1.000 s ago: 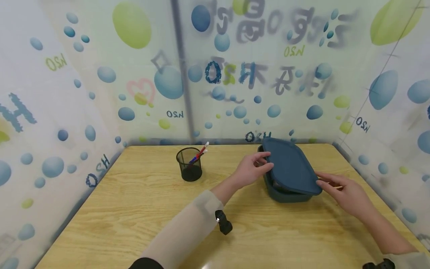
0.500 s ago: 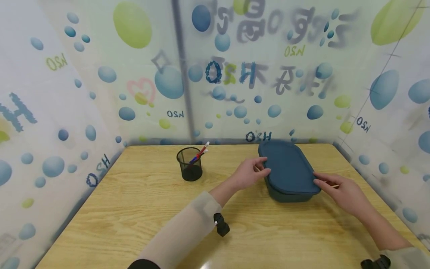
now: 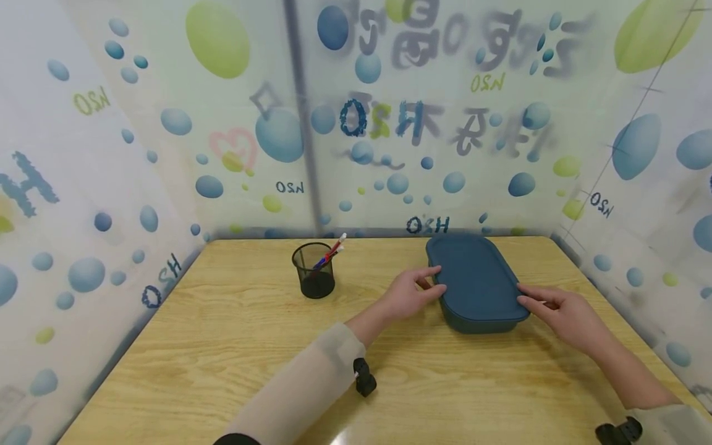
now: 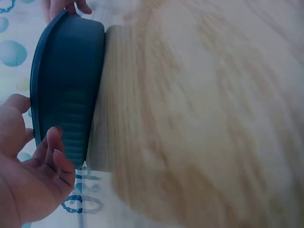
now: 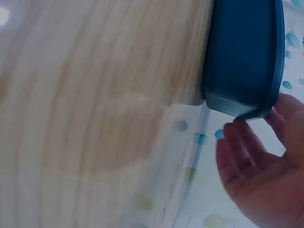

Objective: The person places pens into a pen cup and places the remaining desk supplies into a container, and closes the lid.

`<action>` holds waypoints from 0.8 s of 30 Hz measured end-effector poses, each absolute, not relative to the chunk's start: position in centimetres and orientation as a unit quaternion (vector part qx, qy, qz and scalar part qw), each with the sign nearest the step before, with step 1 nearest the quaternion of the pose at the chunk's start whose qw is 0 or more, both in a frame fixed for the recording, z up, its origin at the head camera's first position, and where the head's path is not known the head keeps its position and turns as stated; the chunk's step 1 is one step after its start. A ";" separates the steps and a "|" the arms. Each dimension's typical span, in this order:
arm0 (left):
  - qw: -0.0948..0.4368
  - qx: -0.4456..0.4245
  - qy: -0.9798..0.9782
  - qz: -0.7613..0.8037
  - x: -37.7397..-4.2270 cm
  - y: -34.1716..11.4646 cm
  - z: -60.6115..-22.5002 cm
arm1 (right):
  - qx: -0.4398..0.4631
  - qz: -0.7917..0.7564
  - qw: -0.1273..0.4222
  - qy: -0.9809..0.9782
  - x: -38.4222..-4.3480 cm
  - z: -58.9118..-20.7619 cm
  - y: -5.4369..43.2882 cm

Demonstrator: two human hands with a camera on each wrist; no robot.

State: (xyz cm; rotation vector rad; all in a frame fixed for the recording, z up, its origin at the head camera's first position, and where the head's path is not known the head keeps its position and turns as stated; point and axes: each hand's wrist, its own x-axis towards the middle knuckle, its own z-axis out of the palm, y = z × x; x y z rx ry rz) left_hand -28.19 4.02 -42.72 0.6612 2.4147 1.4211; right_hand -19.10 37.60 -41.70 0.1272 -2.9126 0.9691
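Note:
A dark blue rectangular lidded box [image 3: 483,326] stands towards the back right of the table. Its flat lid [image 3: 475,278] lies level across the top, so the inside is hidden. My left hand [image 3: 408,295] holds the lid's left edge; in the left wrist view its thumb is at the rim and its fingers [image 4: 53,137] are against the ridged side wall. On the opposite side, my right hand [image 3: 573,318] pinches the lid's right edge, with fingertips [image 5: 237,122] under the rim in the right wrist view.
A black mesh pen cup [image 3: 314,272] with a few pens [image 3: 332,252] stands left of the box on the wooden table [image 3: 222,346]. Curtain-like printed walls [image 3: 367,185] enclose the table at the back and both sides.
The lid, earlier tilted and askew with a gap at the front and left, has come down flat onto the box. Both hands have lowered slightly with it; the box stays in place.

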 end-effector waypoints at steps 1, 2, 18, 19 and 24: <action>0.132 0.221 0.833 0.490 -28.3 4.0 -42.8 | 0.040 0.324 0.028 -0.945 -19.1 -41.7 37.6; 0.133 0.215 0.833 0.492 -28.3 3.9 -42.9 | 0.039 0.330 0.022 -0.943 -19.2 -41.7 37.6; 0.134 0.234 0.829 0.489 -28.9 3.5 -42.8 | 0.066 0.280 0.025 -0.957 -19.6 -40.9 37.4; 0.128 0.245 0.832 0.481 -28.8 3.3 -42.7 | 0.074 0.272 0.030 -0.959 -19.5 -40.9 37.4; 0.071 0.311 0.858 0.402 -27.7 0.9 -41.8 | 0.095 0.250 0.065 -0.961 -19.0 -40.3 36.3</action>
